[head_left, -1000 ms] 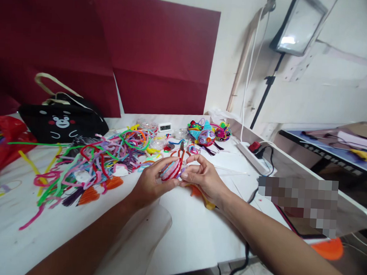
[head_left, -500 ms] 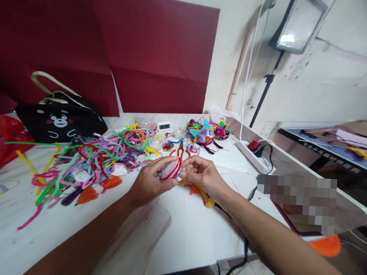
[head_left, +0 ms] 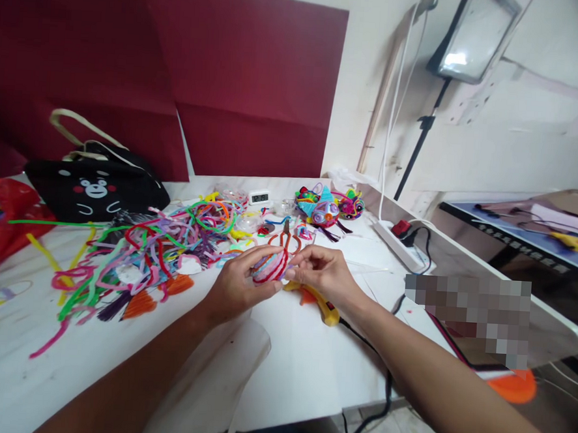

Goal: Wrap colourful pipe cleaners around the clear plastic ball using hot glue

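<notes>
Wrapped in coloured pipe cleaners of red, pink and blue, a small ball (head_left: 270, 267) rests in my left hand (head_left: 236, 280), whose fingers and thumb curl round it. At the ball's right side, my right hand (head_left: 322, 271) pinches with thumb and forefinger what looks like a thin purple pipe-cleaner end. Just beyond the ball lie pliers with orange handles (head_left: 293, 244). Under my right hand is a yellow glue gun (head_left: 329, 314), partly hidden, its black cord running off to the right.
A tangled heap of pipe cleaners (head_left: 160, 248) spreads across the left. Finished colourful pipe-cleaner figures (head_left: 325, 209) stand at the back beside a small digital clock (head_left: 259, 198). A black bag (head_left: 95, 188) leans at back left. At right sits a white power strip (head_left: 404, 246).
Both hands stay at the ball with nearly the same grip. The whole view has shifted slightly, and my right hand has tilted a little, showing more of the glue gun.
</notes>
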Action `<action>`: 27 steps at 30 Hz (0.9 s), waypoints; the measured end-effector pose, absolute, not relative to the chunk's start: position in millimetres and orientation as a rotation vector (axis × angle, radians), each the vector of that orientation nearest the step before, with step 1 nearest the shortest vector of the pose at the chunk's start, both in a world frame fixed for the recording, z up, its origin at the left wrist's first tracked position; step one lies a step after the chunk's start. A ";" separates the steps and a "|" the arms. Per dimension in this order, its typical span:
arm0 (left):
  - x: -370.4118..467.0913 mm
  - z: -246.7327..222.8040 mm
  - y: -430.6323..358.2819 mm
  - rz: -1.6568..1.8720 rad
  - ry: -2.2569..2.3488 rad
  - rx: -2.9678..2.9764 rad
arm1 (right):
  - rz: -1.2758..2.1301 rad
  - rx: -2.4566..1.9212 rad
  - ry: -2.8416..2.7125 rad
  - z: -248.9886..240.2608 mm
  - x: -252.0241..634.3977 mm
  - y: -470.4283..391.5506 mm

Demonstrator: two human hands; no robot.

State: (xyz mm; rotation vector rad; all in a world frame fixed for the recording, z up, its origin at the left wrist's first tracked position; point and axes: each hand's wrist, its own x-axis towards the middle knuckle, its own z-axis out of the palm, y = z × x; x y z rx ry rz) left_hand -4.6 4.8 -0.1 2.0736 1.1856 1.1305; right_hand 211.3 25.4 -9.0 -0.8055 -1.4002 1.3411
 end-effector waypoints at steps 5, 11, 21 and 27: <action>-3.5 -0.4 5.2 1.121 1.184 2.079 | 1.282 -0.827 -1.421 -9.7 213.2 24.7; -3.6 0.6 3.7 1.119 1.168 2.084 | 1.251 -0.806 -1.439 -10.5 214.5 23.8; -3.3 -2.7 6.6 1.099 1.179 2.042 | 1.429 -0.852 -1.335 -7.7 211.0 21.4; -5.0 -1.9 6.2 1.118 1.212 1.859 | 1.598 -0.873 -1.131 -10.5 205.5 20.5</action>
